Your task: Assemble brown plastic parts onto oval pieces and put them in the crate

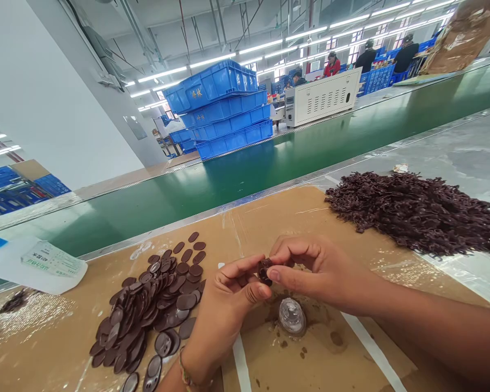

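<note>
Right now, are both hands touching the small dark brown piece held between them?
Touching. The head view shows the left hand and right hand both pinching the small dark brown piece with their fingertips.

Two hands, the left hand (pixel 224 305) and the right hand (pixel 314 269), pinch one small brown piece (pixel 264 270). One pile of flat brown discs (pixel 151 305). One heap of dark scraps (pixel 416 209). One clear round cap (pixel 292 316). Four stacked blue crates (pixel 222 109).

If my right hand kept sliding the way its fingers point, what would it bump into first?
Probably your left hand: the right hand points left, its fingertips already at the small dark piece both hands pinch. Past that lies the pile of brown oval discs.
</note>
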Motion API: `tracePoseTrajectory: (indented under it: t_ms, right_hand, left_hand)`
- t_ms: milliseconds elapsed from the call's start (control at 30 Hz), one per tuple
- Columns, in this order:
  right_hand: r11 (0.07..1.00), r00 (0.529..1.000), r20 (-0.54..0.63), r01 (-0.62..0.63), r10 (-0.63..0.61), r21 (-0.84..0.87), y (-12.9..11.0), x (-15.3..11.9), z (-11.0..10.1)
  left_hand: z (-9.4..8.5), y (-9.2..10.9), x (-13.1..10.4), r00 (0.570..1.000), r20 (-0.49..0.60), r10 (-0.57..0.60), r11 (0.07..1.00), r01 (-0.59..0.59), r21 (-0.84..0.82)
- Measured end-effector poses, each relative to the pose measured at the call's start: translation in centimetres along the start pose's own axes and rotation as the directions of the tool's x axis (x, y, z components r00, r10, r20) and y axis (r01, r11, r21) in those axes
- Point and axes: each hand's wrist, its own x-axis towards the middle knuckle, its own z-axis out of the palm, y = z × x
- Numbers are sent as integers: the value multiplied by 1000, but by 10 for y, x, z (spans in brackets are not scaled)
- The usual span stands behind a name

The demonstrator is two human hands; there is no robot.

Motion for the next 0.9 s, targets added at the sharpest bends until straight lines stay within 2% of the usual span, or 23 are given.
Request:
tracePoseTrajectory:
  t_ms: [533, 733, 900]
  right_hand:
    - [1000, 1000, -5, -2, 3, 15, 2, -2, -2]
    - [999, 1000, 23, -13, 13, 30, 5, -2, -5]
    - [999, 1000, 6, -6, 6, -38, 5, -4, -6]
  left_hand:
    - [0, -1, -1, 1000, 17, -9, 1000, 9, 10]
    - [-2, -2, -1, 998, 51, 21, 1000, -20, -11]
    - [0, -2, -1, 998, 52, 33, 999, -32, -27]
